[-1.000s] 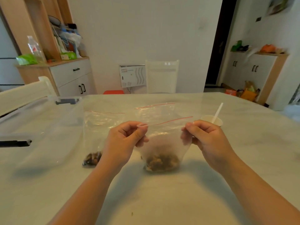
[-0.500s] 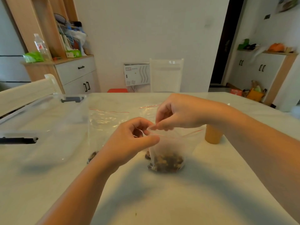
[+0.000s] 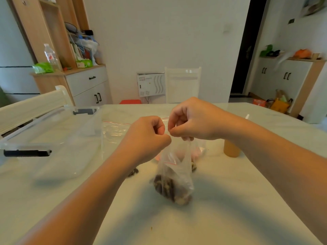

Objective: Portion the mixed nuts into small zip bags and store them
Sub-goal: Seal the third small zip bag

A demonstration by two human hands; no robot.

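your left hand point(image 3: 147, 138) and your right hand point(image 3: 192, 119) sit right next to each other above the pale marble-look surface point(image 3: 230, 200), both with fingers curled in tight, pinching the gathered top of a small clear plastic zip bag point(image 3: 174, 167). the bag hangs down from the pinch, a bit blurred, and its red zip line shows partway down the crumpled plastic. a dark brown clump of mixed nuts point(image 3: 170, 190) fills the bottom of it, low over the surface right in front of you; can't tell if it's touching down.

behind your hands more clear zip bags with red seal lines point(image 3: 116, 128) lie flat on the surface, and a few loose dark nuts point(image 3: 133, 172) peek out just past your left wrist. off to your left there's a big clear plastic storage box with black clips point(image 3: 53, 137). on your right, just beyond your forearm, stands a tan paper cup point(image 3: 231, 150) with a white stick point(image 3: 247, 116) poking up behind the arm. a tiny crumb point(image 3: 151, 228) sits on the surface close to you.
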